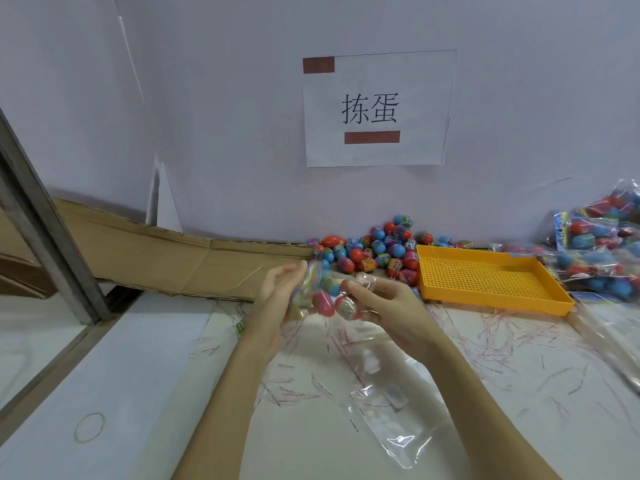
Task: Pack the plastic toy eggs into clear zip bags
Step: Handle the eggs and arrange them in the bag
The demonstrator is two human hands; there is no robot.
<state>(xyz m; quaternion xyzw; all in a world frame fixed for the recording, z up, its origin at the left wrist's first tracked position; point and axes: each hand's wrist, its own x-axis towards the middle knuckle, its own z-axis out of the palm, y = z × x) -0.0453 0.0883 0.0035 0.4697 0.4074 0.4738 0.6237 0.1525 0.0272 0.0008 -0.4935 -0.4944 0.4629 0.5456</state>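
Observation:
Both hands hold one clear zip bag [327,294] above the table's middle, with several red, blue and pink toy eggs inside. My left hand [277,292] grips its left end, my right hand [384,306] its right side. Behind it, a loose pile of toy eggs [377,249] lies against the wall. Empty clear bags [388,393] lie flat on the table beneath my forearms.
A yellow perforated tray [491,277] sits right of the egg pile. Filled bags of eggs [602,251] are stacked at the far right. Flattened cardboard [166,251] leans along the wall at left. A rubber band [89,427] lies near the front left. Thin red strips litter the tabletop.

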